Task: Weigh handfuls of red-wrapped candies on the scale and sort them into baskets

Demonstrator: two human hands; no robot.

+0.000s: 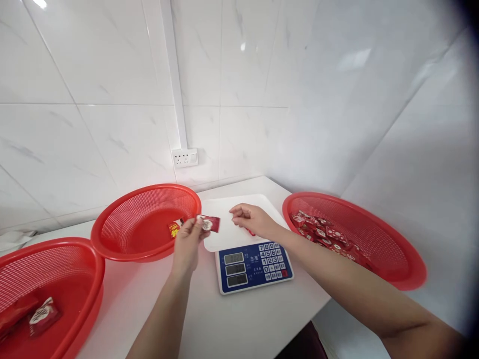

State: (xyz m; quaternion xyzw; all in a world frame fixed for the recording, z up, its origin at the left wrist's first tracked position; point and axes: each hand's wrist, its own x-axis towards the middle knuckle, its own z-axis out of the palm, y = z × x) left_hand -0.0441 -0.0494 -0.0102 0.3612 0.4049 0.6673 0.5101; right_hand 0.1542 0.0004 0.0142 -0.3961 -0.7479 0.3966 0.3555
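My left hand (188, 240) pinches a small red and white packet (209, 223) between fingertips, just left of the white weighing pan of a scale (224, 209), near the rim of the middle red basket (112, 219). My right hand (251, 219) hovers over the pan with fingers curled, and a bit of red shows under it. The scale's blue front panel (254, 265) has three displays and a keypad. One packet (175, 228) lies inside the middle basket.
A red basket (396, 249) at right holds several red packets (322, 233). Another red basket (67, 279) at lower left holds a few packets (43, 315). White tiled walls close off the corner; a socket (184, 158) sits on the back wall. The counter's front edge runs near the scale.
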